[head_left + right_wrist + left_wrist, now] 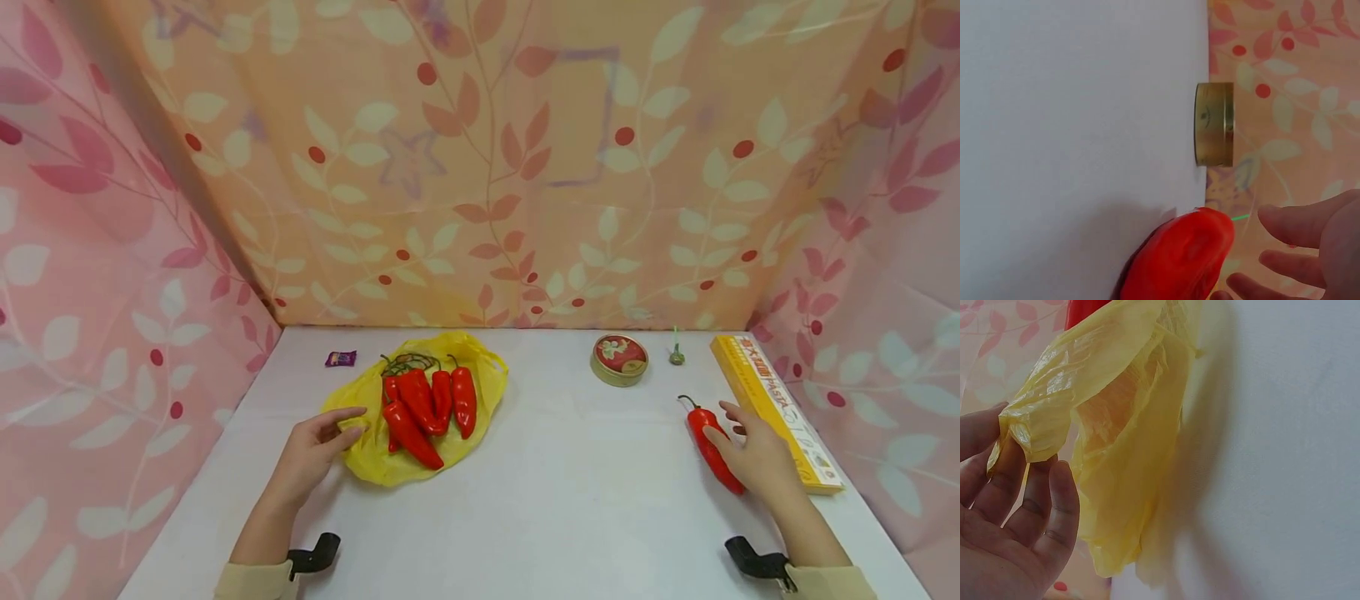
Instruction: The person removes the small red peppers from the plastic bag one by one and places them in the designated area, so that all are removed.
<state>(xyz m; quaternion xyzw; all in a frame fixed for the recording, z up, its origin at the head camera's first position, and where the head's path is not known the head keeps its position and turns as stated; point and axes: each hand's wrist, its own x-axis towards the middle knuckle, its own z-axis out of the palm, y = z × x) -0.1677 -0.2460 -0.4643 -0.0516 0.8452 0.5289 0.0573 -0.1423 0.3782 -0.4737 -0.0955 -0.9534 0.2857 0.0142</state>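
Head view: I see the left hand [311, 454] resting on the white table [555, 500] with its fingertips pinching the near-left edge of a yellow plastic bag [375, 467]; in the left wrist view the fingers [1035, 494] are curled round a fold of that bag [1122, 437], lifting it slightly off the surface. The right hand [757, 457] lies with fingers loosely spread over a single red pepper [708, 446], its palm side touching the pepper's right flank; in the right wrist view the fingers [1310, 231] are extended and apart just beside the pepper [1179, 256], and I cannot tell whether they close on it. This pepper lies on the table at right, stem pointing away from me, between the hand and the table's centre. On the bag lies a cluster of red peppers [427, 404], stems toward the back. Beyond the right hand stand a round gold tin [618, 359] and a small green object [677, 357]; a long yellow pasta box [776, 412] lies just to the right of the hand. A small purple wrapper [341, 358] sits near the back left. Leaf-patterned cloth [487, 167] encloses the table.
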